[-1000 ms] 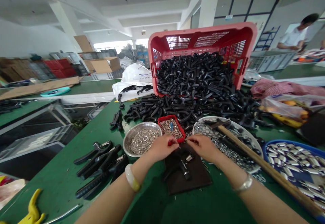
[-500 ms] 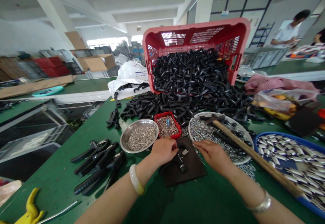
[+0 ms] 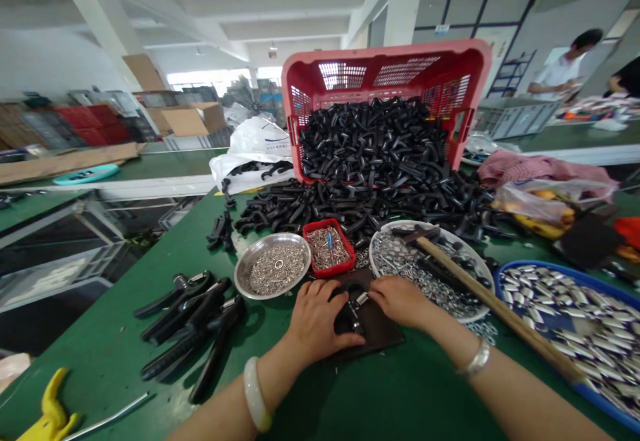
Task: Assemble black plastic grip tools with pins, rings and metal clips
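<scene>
On a dark square pad [image 3: 385,336] lies a black hand gripper [image 3: 357,286], a curved piece with a small coil spring [image 3: 362,298] on it. My left hand [image 3: 316,321] curls over its left side, fingers bent and thumb reaching along the near side; the palm hides part of the piece. Just right of the spring, the fingertips of my right hand [image 3: 400,299] are pinched together at the piece's edge; whatever they hold is hidden. Behind my hands are a red tray of small pins [image 3: 344,270], a metal bowl of tiny parts [image 3: 240,273] and a white basin of metal pieces [image 3: 375,244].
A hammer [image 3: 490,294] rests across the white basin, beside a blue tray [image 3: 505,314] of shiny metal pieces. Several black hand grippers [image 3: 185,324] lie left. A red crate [image 3: 287,117] spills black handles at the back. A yellow tool [image 3: 50,407] is front left; a co-worker [image 3: 563,74] stands far right.
My left hand has opened out from a pinch and spread over the hand gripper. My right hand has moved left and in to the spring. The piece stays on the pad.
</scene>
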`<state>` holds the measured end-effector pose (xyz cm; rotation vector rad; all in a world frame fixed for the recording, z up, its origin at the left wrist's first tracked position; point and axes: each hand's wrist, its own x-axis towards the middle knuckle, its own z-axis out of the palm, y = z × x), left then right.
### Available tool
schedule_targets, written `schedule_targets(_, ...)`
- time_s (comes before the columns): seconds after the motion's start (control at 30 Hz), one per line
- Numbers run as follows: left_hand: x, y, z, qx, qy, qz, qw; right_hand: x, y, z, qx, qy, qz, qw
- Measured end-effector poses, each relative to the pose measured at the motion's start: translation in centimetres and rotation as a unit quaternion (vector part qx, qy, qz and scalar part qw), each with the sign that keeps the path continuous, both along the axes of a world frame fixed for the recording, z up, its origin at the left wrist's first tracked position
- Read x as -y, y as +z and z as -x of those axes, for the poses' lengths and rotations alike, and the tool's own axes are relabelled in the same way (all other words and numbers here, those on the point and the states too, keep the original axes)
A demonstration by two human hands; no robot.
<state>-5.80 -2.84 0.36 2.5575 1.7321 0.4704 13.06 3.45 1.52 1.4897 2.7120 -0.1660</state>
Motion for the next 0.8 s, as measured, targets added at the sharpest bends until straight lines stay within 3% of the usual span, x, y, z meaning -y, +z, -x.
schedule_targets(0.27,-0.2,-0.9,-0.3,0.025,0.009,0.029,0.999,-2.2,2.5,0.8,0.089,0.061,0.079,0.991)
schedule_targets(0.47,-0.3,-1.0,0.0,0.023,-0.005,0.027,0.999,-5.2,4.5,3.8,0.183,0.095,0.17,0.964)
schedule_targets(0.63,-0.4,-1.3,0.3,0.037,-0.009,0.032,0.999,-2.6,4.4,5.5,0.192,0.054,0.07,0.977)
schedule_targets(0.8,-0.3,-1.8,0.5,0.055,-0.008,0.034,0.998,0.9,0.7,3.0,0.132,-0.006,-0.054,0.99)
